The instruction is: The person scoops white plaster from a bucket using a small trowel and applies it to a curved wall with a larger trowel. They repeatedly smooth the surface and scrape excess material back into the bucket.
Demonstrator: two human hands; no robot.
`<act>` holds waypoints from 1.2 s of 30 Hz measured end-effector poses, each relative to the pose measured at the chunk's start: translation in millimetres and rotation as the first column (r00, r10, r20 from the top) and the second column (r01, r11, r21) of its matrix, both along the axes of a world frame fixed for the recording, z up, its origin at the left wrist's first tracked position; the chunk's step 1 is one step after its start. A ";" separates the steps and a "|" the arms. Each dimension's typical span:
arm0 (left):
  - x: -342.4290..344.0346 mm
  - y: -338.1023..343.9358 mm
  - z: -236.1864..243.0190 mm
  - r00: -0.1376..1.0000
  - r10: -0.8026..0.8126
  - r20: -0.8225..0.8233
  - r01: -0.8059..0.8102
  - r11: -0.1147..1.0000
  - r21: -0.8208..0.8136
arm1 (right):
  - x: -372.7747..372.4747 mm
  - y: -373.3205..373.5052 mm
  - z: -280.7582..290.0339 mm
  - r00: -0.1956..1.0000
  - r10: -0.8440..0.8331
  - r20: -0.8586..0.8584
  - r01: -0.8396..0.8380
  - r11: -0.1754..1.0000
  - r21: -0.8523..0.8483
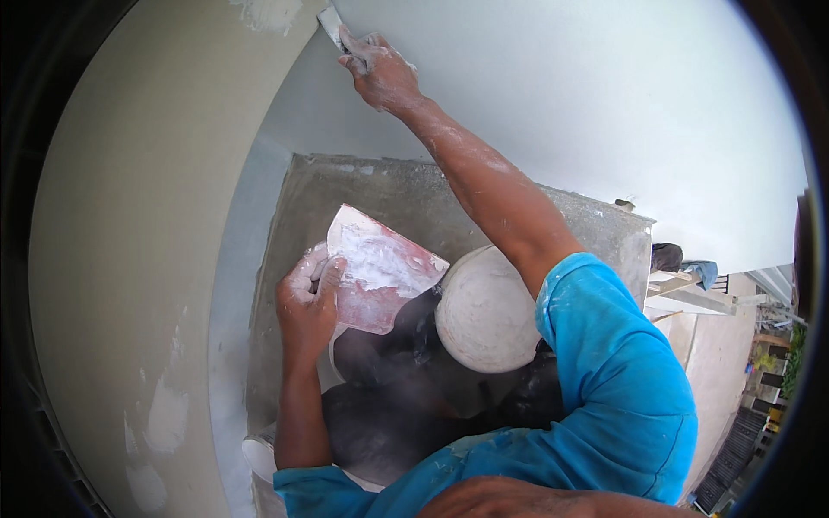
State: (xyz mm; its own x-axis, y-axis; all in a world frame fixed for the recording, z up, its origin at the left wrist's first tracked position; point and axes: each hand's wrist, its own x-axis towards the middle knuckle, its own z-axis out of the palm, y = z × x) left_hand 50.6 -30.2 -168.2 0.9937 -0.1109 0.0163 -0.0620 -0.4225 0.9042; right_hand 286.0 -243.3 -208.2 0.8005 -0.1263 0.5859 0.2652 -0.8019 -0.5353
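Note:
My left hand (pixel 309 292), its fingers dusted white, grips a flat reddish putty board (pixel 373 302) by its left edge, thumb on top. White putty (pixel 371 259) is smeared across the upper part of the board. Reaching up and forward, my right hand (pixel 382 76) is closed on a putty knife (pixel 330 23) coated in white. The knife's blade is at the inner corner where the beige wall (pixel 129 216) meets the pale grey wall (pixel 587 95). White residue covers the right hand's fingers.
A round white bucket (pixel 486 311) stands by my legs, right of the board. Below lies a grey concrete surface (pixel 380 186) with a raised edge at right. White putty patches (pixel 167 416) mark the beige wall. Planks (pixel 678 285) and cloths (pixel 701 273) lie beyond the edge.

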 end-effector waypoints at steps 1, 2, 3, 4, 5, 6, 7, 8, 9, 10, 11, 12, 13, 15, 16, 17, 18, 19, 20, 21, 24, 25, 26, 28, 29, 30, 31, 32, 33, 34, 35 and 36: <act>1.4 2.2 -7.5 0.997 0.048 -0.053 -0.054 0.990 -0.128 | -0.3 -5.0 -7.7 0.997 0.071 -0.009 -0.071 0.997 0.035; 1.7 6.6 -15.0 0.990 0.089 -0.112 -0.115 0.961 -0.250 | -2.1 -14.1 -14.9 0.989 0.144 -0.017 -0.143 0.987 0.071; 2.9 13.3 -20.6 0.989 0.060 -0.132 -0.102 0.936 -0.337 | -5.6 -26.4 -21.8 0.976 0.216 -0.022 -0.213 0.971 0.105; 2.9 27.0 -25.2 0.986 0.055 -0.160 -0.113 0.917 -0.383 | -32.4 -26.2 -9.2 0.890 0.435 -0.134 -0.362 0.855 0.371; 4.9 27.4 -18.1 0.976 0.059 -0.211 -0.148 0.887 -0.437 | -63.8 -35.4 15.7 0.726 0.656 -0.206 -0.420 0.661 0.621; 7.6 23.7 -16.6 0.971 0.038 -0.237 -0.155 0.853 -0.499 | -82.9 -46.3 19.5 0.673 0.715 -0.189 -0.472 0.612 0.635; 7.7 20.9 -17.5 0.963 0.007 -0.270 -0.163 0.812 -0.561 | -103.0 -50.2 16.2 0.614 0.770 -0.173 -0.513 0.557 0.653; 11.0 16.9 -21.4 0.955 -0.032 -0.295 -0.168 0.759 -0.629 | -123.3 -51.3 15.4 0.571 0.796 -0.201 -0.544 0.551 0.633; 12.4 14.5 -26.1 0.946 -0.070 -0.317 -0.178 0.705 -0.687 | -143.6 -49.7 14.9 0.524 0.821 -0.226 -0.574 0.536 0.618; 12.7 13.2 -31.8 0.943 -0.090 -0.321 -0.178 0.680 -0.711 | -156.4 -46.5 10.1 0.471 0.847 -0.245 -0.603 0.512 0.611; 14.5 11.2 -33.1 0.941 -0.109 -0.320 -0.173 0.657 -0.734 | -161.2 -43.2 0.1 0.510 0.828 -0.232 -0.646 0.548 0.531; 14.9 9.0 -33.7 0.940 -0.128 -0.317 -0.169 0.634 -0.755 | -164.0 -39.7 -15.5 0.547 0.809 -0.214 -0.682 0.579 0.447; 13.9 5.0 -31.9 0.933 -0.100 -0.347 -0.208 0.636 -0.743 | -166.6 -35.0 -22.9 0.582 0.790 -0.192 -0.706 0.608 0.362; 11.9 3.2 -28.3 0.941 -0.091 -0.326 -0.206 0.610 -0.765 | -168.2 -32.2 -28.4 0.468 0.861 -0.200 -0.735 0.505 0.453; 11.5 3.2 -28.0 0.945 -0.085 -0.314 -0.204 0.598 -0.775 | -169.2 -30.7 -25.0 0.409 0.891 -0.197 -0.742 0.451 0.497; 11.3 4.9 -30.6 0.951 -0.089 -0.298 -0.182 0.617 -0.766 | -174.1 -28.9 -21.7 0.446 0.859 -0.251 -0.712 0.510 0.482; 11.0 7.7 -33.9 0.955 -0.093 -0.281 -0.160 0.637 -0.754 | -174.3 -29.7 -24.3 0.431 0.875 -0.220 -0.742 0.483 0.465; 12.7 9.0 -35.4 0.960 -0.104 -0.260 -0.131 0.655 -0.744 | -173.8 -33.8 -24.0 0.421 0.887 -0.189 -0.770 0.460 0.442; 14.4 10.2 -36.9 0.962 -0.099 -0.253 -0.126 0.662 -0.739 | -173.5 -37.5 -23.6 0.411 0.898 -0.157 -0.796 0.438 0.418; 16.0 11.4 -38.6 0.965 -0.095 -0.245 -0.119 0.671 -0.732 | -171.3 -40.7 -24.6 0.411 0.900 -0.147 -0.811 0.435 0.392; 16.6 10.3 -34.4 0.966 -0.114 -0.230 -0.094 0.677 -0.730 | -163.7 -50.7 -26.9 0.416 0.899 -0.139 -0.837 0.438 0.328; 16.8 10.1 -32.9 0.966 -0.124 -0.225 -0.085 0.673 -0.735 | -162.0 -53.0 -26.0 0.411 0.899 -0.154 -0.843 0.439 0.312; 17.0 10.8 -32.3 0.967 -0.129 -0.220 -0.075 0.680 -0.729 | -162.5 -54.7 -24.6 0.406 0.898 -0.169 -0.848 0.439 0.295; 17.5 12.7 -32.7 0.969 -0.138 -0.204 -0.052 0.694 -0.718 | -166.3 -56.7 -21.0 0.438 0.877 -0.196 -0.838 0.477 0.264; 17.4 12.6 -32.8 0.970 -0.138 -0.198 -0.049 0.690 -0.722 | -167.8 -57.5 -19.1 0.453 0.867 -0.208 -0.834 0.495 0.245; 17.3 12.6 -32.9 0.972 -0.139 -0.192 -0.046 0.686 -0.727 | -169.2 -58.4 -18.1 0.462 0.861 -0.211 -0.830 0.504 0.239; 16.5 13.7 -33.3 0.973 -0.135 -0.187 -0.045 0.685 -0.728 | -170.3 -58.4 -18.9 0.468 0.858 -0.211 -0.828 0.509 0.236; 16.6 15.6 -34.9 0.975 -0.128 -0.183 -0.044 0.692 -0.720 | -171.1 -58.3 -18.9 0.473 0.856 -0.210 -0.826 0.514 0.233; 17.4 18.1 -36.8 0.976 -0.121 -0.179 -0.043 0.700 -0.713 | -170.7 -58.3 -17.0 0.447 0.855 -0.261 -0.825 0.507 0.248; 16.6 15.7 -35.2 0.977 -0.119 -0.178 -0.043 0.704 -0.709 | -171.0 -61.6 -14.8 0.421 0.849 -0.318 -0.821 0.506 0.264; 14.5 14.6 -30.1 0.983 -0.098 -0.155 -0.049 0.672 -0.739 | -171.8 -65.1 -13.4 0.392 0.841 -0.372 -0.817 0.504 0.280; 11.7 13.9 -21.4 0.988 -0.075 -0.132 -0.054 0.639 -0.767 | -174.0 -70.6 -16.5 0.437 0.785 -0.439 -0.809 0.556 0.190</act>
